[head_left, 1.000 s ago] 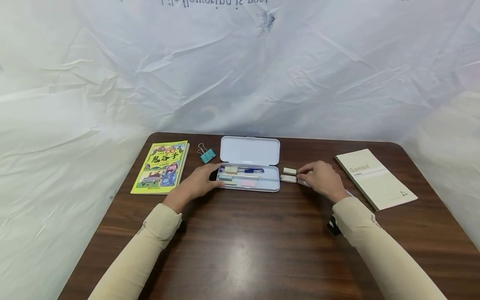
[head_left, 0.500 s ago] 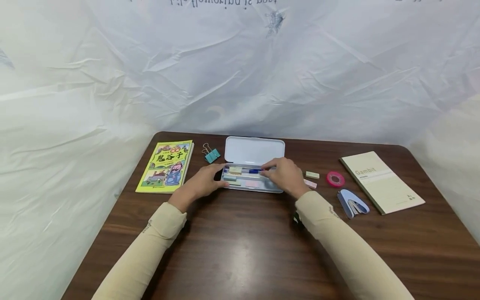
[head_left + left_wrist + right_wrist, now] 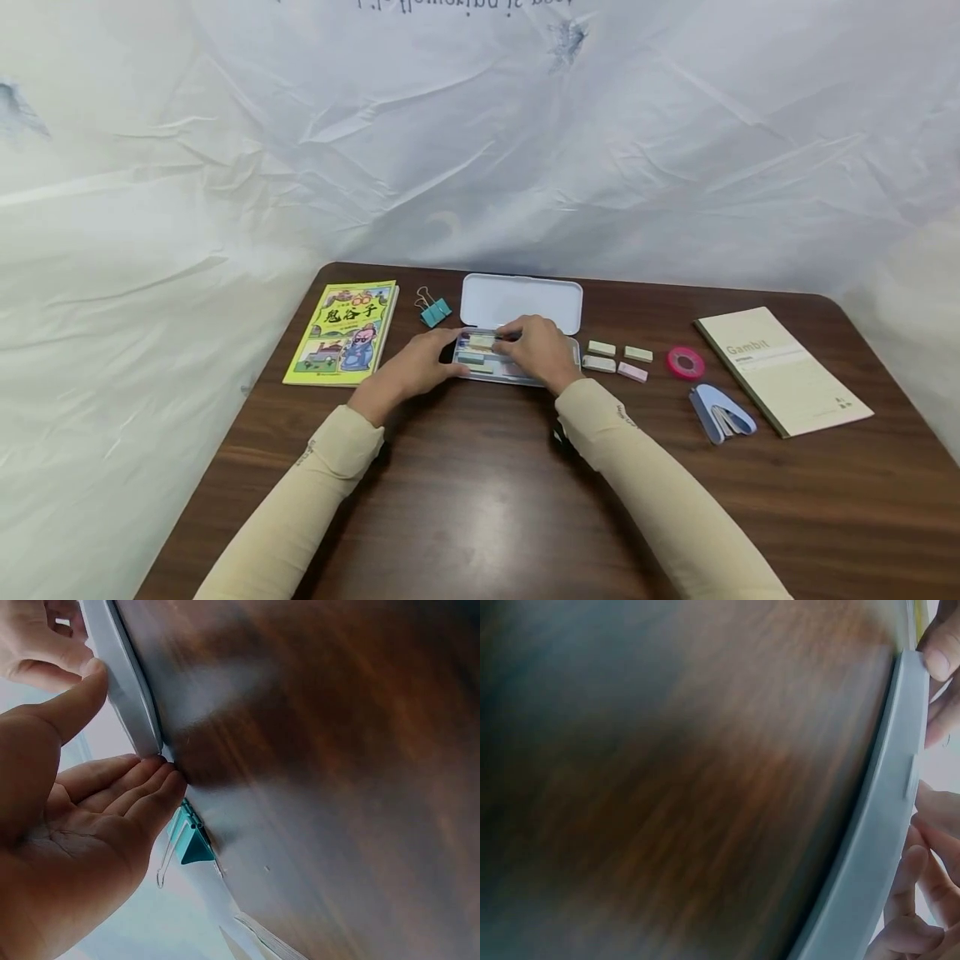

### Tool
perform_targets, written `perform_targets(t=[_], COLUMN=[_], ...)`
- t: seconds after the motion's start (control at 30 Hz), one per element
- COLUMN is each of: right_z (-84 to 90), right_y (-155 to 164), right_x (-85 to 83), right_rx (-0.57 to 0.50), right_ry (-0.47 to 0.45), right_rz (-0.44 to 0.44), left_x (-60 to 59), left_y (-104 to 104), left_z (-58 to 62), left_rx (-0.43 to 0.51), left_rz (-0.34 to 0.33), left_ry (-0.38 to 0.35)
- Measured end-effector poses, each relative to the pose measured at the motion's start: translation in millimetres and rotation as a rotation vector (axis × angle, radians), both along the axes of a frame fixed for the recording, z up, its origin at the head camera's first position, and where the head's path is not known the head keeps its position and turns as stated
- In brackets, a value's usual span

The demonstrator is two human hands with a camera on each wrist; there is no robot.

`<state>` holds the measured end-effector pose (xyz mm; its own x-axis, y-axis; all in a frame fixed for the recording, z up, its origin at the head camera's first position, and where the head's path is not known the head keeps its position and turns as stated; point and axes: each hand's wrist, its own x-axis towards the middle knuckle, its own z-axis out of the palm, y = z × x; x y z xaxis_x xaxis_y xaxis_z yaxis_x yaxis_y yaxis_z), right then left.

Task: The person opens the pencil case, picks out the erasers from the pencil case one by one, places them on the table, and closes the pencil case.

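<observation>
Pencil box (image 3: pixel 491 302) lies open on table (image 3: pixel 480 475). My left hand (image 3: pixel 414 367) holds its left end. My right hand (image 3: pixel 540 350) is inside; can't tell if it pinches anything. Looks like I sort small blocks (image 3: pixel 471 359); next move likely wants light pinch and steady box

Your long cream sleeves (image 3: pixel 663 500), with wide cuffs (image 3: pixel 347 442) and small dark lettering (image 3: pixel 306 453) near each cuff's edge.
</observation>
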<state>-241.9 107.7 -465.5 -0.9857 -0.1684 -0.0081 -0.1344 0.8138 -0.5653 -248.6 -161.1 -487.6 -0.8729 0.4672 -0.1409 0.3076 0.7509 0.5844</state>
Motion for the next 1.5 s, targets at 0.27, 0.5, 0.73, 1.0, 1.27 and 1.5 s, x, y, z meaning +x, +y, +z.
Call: perform_targets(t=[0.27,0.5,0.73,1.0,1.27,1.5], right_z=[8.9,9.3,12.2,4.9,2.1,66.0], right_y=[-15,-19,-17,-16,9,29], right_x=[1.5,-0.2,2.2,-1.0,-3.6,34.4], right_rx=[0.024,0.025,0.008,-0.049,-0.209,-0.208], right_ry=[-0.032,-0.040,-0.035,-0.037,-0.038,-0.083], right_rz=[0.028,0.044,0.059,0.050,0.044,0.025], left_x=[-1.4,1.5,12.7,25.7,13.6,8.7], left_y=[4,2,7,11,4,1], left_z=[-1.8,3.3,21.7,44.0,16.7,9.7], left_rx=[-0.004,-0.025,-0.021,0.000,-0.006,-0.018], left_rz=[0.006,0.012,0.006,0.019,-0.015,0.006], left_ry=[-0.006,-0.007,-0.008,-0.036,0.027,-0.008])
